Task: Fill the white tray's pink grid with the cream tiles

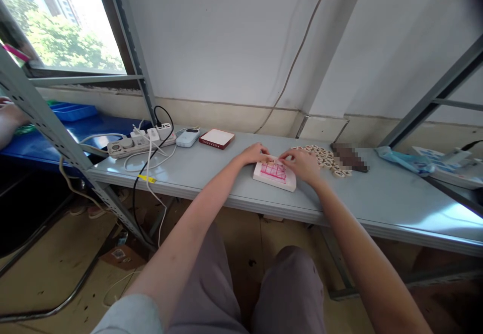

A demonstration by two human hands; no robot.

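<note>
A thick white paper pad (257,175) lies on the grey shelf, with a pink hand-drawn grid on its top face. My left hand (254,154) is at the pad's far left corner, fingers bent and closed on it, fingertips near the top of the grid. From the right, my right hand (305,164) reaches over the pad's far edge with thumb and index finger pinched together; whatever is between them is too small to make out. Just beyond that hand lies a spread of round, pale wooden discs (327,159) with dark markings, partly hidden by it.
A blurred-out dark object (350,158) lies right of the discs. Further left are a red-edged white box (217,139), a light-blue power bank (187,138) and a power strip (126,146) with tangled cables. Blue plastic packaging (403,160) lies at the right. Metal uprights frame the shelf (385,198).
</note>
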